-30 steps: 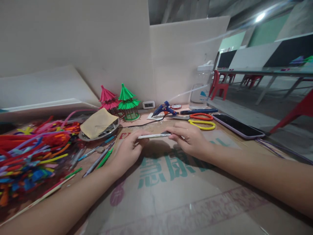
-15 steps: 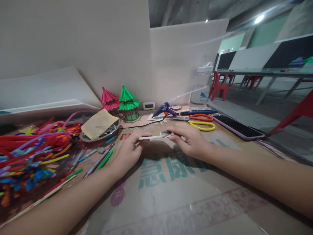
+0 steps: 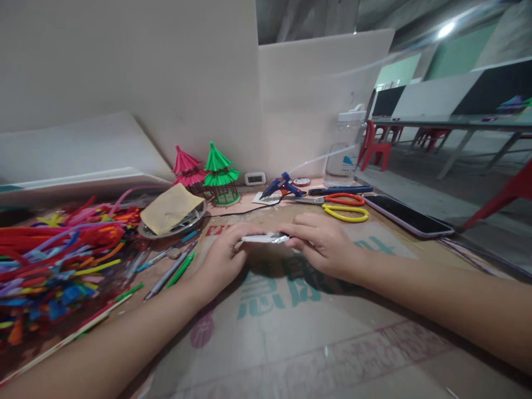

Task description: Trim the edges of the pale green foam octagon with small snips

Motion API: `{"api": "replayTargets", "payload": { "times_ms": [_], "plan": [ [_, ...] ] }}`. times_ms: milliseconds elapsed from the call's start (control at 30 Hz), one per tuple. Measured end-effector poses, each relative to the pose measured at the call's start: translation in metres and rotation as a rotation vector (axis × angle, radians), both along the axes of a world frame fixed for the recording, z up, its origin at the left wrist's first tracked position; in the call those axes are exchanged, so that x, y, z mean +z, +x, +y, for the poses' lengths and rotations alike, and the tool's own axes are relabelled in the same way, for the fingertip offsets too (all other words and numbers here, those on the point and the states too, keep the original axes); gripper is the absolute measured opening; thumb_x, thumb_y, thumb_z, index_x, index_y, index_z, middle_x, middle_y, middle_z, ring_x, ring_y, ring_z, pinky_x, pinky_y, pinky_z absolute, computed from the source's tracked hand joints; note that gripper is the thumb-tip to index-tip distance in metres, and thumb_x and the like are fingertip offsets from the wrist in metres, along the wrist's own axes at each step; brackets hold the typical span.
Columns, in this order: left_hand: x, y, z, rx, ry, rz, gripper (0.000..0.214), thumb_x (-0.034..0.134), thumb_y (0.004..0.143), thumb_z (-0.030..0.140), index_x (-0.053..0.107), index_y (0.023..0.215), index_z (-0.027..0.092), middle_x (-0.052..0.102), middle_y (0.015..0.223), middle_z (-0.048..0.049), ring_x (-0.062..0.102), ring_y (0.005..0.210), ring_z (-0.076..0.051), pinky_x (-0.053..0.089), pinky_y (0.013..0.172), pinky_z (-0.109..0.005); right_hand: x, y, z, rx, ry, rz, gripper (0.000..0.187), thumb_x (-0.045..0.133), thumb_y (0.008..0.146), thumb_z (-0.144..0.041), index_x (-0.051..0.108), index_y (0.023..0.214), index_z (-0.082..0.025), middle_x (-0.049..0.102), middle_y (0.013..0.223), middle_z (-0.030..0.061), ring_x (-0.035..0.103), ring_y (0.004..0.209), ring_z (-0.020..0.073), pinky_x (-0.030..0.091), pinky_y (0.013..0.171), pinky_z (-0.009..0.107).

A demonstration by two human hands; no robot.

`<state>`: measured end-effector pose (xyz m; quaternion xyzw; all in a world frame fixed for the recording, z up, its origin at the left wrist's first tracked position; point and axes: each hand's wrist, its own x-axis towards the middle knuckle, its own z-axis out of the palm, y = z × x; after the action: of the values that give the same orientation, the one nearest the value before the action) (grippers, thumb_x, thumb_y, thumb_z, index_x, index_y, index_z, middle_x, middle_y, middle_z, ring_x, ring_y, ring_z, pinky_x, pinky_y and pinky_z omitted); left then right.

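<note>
Thin flat white strip (image 3: 256, 239) held between both hands, above brown cardboard sheet with green lettering (image 3: 282, 338). Left hand (image 3: 221, 256): grip clamped on strip's left end. Right hand (image 3: 326, 244): grip closed on small shiny dark piece (image 3: 277, 237) at other end; joined or separate, can't tell. Strip probably light, stiffish, may crease; best pinched flat near ends.

Left of the left hand (image 3: 224, 257), multicoloured fuzzy strips (image 3: 62, 266) lie heaped. Beyond that hand stand a pink model pagoda (image 3: 185, 162), a green model pagoda (image 3: 219, 169) and a metal dish (image 3: 160, 236) bearing a yellowish sheet (image 3: 169, 209). Beyond the right hand (image 3: 326, 244): blue glue gun (image 3: 284, 185), scissors (image 3: 322, 201), clear bottle (image 3: 343, 166); farther right, a phone (image 3: 409, 215).
</note>
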<state>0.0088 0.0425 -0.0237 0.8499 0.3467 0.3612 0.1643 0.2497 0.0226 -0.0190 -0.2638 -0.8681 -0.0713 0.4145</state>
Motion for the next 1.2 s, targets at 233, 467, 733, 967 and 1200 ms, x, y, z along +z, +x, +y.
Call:
{"api": "replayTargets", "payload": {
  "times_ms": [233, 467, 733, 967, 1200],
  "plan": [
    [0.000, 0.000, 0.000, 0.005, -0.023, 0.010, 0.051, 0.043, 0.069, -0.002, 0.066, 0.109, 0.019, 0.069, 0.117, -0.0072, 0.060, 0.111, -0.021, 0.045, 0.102, -0.039, -0.001, -0.001, 0.001, -0.001, 0.030, 0.035, 0.025, 0.046, 0.099, -0.025, 0.068, 0.109, -0.016, 0.061, 0.073, 0.0034, 0.051, 0.066, 0.0154, 0.039, 0.059, 0.027],
    [-0.001, 0.000, 0.000, 0.031, -0.020, 0.006, 0.047, 0.045, 0.071, 0.000, 0.066, 0.108, 0.019, 0.069, 0.115, -0.0071, 0.061, 0.112, -0.022, 0.046, 0.102, -0.039, -0.002, 0.000, 0.002, -0.009, -0.022, 0.051, 0.025, 0.045, 0.099, -0.029, 0.066, 0.098, -0.016, 0.062, 0.075, 0.0048, 0.054, 0.070, 0.0171, 0.043, 0.064, 0.029],
    [0.003, 0.002, -0.003, 0.039, 0.002, 0.056, 0.045, 0.046, 0.075, 0.002, 0.067, 0.110, 0.020, 0.070, 0.114, -0.0071, 0.062, 0.110, -0.022, 0.047, 0.100, -0.038, 0.001, 0.000, 0.000, -0.015, -0.038, 0.017, 0.026, 0.044, 0.099, -0.031, 0.066, 0.101, -0.016, 0.064, 0.079, 0.0062, 0.055, 0.072, 0.0179, 0.044, 0.065, 0.030],
    [0.009, 0.007, -0.009, -0.014, 0.024, 0.062, 0.036, 0.046, 0.080, 0.006, 0.067, 0.106, 0.019, 0.071, 0.109, -0.0068, 0.064, 0.106, -0.021, 0.049, 0.095, -0.034, 0.001, -0.002, -0.001, -0.018, 0.003, 0.027, 0.025, 0.046, 0.098, -0.028, 0.068, 0.100, -0.016, 0.063, 0.073, 0.0047, 0.055, 0.067, 0.0166, 0.041, 0.059, 0.028],
    [0.008, 0.009, -0.007, 0.172, -0.185, -0.062, 0.028, 0.055, 0.087, 0.033, 0.064, 0.106, 0.016, 0.073, 0.099, -0.0071, 0.067, 0.088, -0.023, 0.054, 0.077, -0.032, -0.006, 0.001, 0.011, -0.148, -0.258, 0.334, 0.023, 0.048, 0.096, -0.031, 0.063, 0.107, -0.019, 0.072, 0.096, 0.0075, 0.066, 0.082, 0.0201, 0.051, 0.069, 0.032]
  ]
}}
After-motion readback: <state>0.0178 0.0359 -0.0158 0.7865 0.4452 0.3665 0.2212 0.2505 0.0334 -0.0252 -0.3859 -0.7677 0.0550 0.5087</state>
